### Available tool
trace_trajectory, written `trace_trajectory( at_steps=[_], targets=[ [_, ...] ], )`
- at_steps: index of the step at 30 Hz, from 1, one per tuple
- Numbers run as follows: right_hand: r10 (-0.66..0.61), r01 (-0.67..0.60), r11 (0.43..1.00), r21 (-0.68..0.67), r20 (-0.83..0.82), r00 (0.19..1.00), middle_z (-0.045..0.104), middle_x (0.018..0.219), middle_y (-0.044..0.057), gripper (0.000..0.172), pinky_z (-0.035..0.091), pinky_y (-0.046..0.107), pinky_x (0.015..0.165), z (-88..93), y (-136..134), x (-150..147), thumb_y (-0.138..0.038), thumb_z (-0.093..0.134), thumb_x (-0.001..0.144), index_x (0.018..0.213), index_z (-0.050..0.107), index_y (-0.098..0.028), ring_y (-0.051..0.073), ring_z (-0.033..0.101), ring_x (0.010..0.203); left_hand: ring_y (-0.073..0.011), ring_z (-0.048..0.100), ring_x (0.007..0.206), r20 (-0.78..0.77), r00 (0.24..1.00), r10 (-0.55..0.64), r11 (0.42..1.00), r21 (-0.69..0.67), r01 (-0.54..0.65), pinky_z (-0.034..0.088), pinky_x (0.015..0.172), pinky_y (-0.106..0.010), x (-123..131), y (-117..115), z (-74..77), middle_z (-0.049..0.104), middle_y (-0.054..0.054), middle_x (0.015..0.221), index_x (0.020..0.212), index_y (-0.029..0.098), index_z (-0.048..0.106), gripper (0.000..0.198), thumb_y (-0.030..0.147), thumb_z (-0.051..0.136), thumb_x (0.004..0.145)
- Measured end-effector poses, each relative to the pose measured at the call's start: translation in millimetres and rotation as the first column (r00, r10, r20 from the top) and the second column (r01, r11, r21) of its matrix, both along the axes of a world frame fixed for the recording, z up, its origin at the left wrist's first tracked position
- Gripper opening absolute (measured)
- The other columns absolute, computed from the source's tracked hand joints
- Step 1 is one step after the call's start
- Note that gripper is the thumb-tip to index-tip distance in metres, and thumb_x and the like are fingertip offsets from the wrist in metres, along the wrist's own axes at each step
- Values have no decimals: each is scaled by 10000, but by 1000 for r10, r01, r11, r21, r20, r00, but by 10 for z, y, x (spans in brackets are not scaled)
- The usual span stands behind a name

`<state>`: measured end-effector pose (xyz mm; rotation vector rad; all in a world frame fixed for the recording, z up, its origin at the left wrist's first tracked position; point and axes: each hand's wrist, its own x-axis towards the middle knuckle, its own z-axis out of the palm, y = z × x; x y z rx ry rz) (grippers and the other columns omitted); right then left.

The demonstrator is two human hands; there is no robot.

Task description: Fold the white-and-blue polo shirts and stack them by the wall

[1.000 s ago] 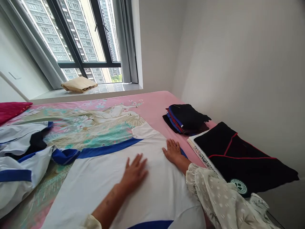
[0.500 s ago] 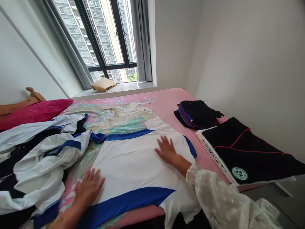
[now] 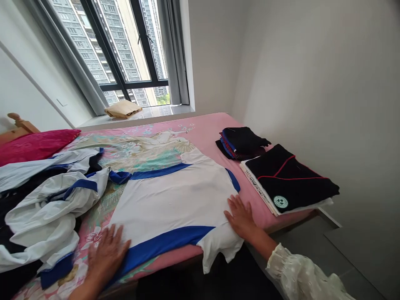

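A white T-shirt point(image 3: 175, 200) with blue side panels and a blue collar lies spread on the bed, its near sleeve hanging over the edge. My left hand point(image 3: 108, 252) rests flat at the shirt's hem end, fingers spread, partly on the bedsheet. At the shoulder end, my right hand point(image 3: 240, 216) lies on the white cloth near the collar, with its fingers apart. Neither hand grips anything. Left of the shirt sits a loose heap of white and blue clothes point(image 3: 53, 208) mixed with black ones.
Folded dark clothes point(image 3: 245, 139) are stacked on the bed's far right. Nearer lies a folded black garment point(image 3: 290, 179) with red piping, on top of white ones. A red pillow point(image 3: 37, 146) lies far left. A beige folded cloth point(image 3: 123, 109) sits on the windowsill.
My right hand has moved from the middle of the shirt toward the collar and near sleeve. My left hand stays by the hem. The view has shifted a little to the right.
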<state>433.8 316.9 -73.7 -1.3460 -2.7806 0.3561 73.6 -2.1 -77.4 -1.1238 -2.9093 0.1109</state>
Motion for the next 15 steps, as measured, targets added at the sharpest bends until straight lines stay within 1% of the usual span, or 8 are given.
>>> trace_trajectory(
  at_steps=[2,4,6,8,9,12,13,15],
  targets=[
    [106,-101,994,45,-133,985,207,1538,55,540,29,548,1122,106,-269,-207,-441,265,948,1436,328,-216,236,110,1426,-253,111,1435,-10,989,-149,988,48,149,64,1134,-555,462,406,98,208,-62,1547,1431,234,327,581,447,309,891],
    [254,-240,967,91,-224,941,223,1535,41,535,13,524,1130,111,-459,-344,-473,284,947,1426,344,-244,230,116,1425,-239,142,1430,24,956,-292,954,81,290,52,1139,-536,889,719,158,211,-40,1546,1423,270,342,562,465,319,897],
    [333,-319,943,97,-236,913,259,1522,53,560,28,510,1134,-1,-501,-295,-506,329,932,1424,353,-240,239,161,1415,-228,170,1425,53,944,-327,944,75,322,42,1139,-527,1098,772,137,227,-20,1541,1416,295,349,546,472,309,901],
    [315,-302,949,97,-204,927,298,1504,79,603,76,506,1132,-188,-397,-29,-517,379,912,1428,350,-207,257,219,1397,-229,188,1420,47,965,-259,965,47,257,51,1131,-536,1016,521,24,240,-26,1535,1423,272,336,560,458,288,897],
    [275,-258,960,111,-189,943,310,1498,88,619,102,514,1127,-289,-311,166,-513,397,905,1430,347,-190,269,239,1389,-234,186,1420,27,977,-212,977,38,211,62,1128,-539,885,306,-58,238,-40,1534,1434,243,314,591,461,283,885],
    [154,-113,973,200,-203,967,377,1463,100,587,182,529,1103,-533,-51,820,-477,402,908,1413,381,-177,285,295,1363,-241,194,1417,9,986,-166,985,42,165,103,1125,-531,367,-461,-321,252,-46,1528,1445,219,288,674,497,314,831],
    [151,-96,967,236,-229,962,406,1446,97,561,203,521,1099,-582,6,1008,-459,399,913,1402,400,-185,278,312,1356,-246,222,1409,2,986,-166,984,71,166,126,1124,-523,226,-693,-386,289,-43,1516,1442,236,297,684,509,337,815],
    [177,-86,955,285,-311,934,466,1402,96,506,240,496,1095,-627,48,1278,-435,417,913,1358,459,-197,265,362,1327,-253,292,1382,-31,973,-229,966,119,231,145,1123,-511,75,-1043,-448,352,-37,1490,1423,281,338,670,508,384,794]
  ],
)
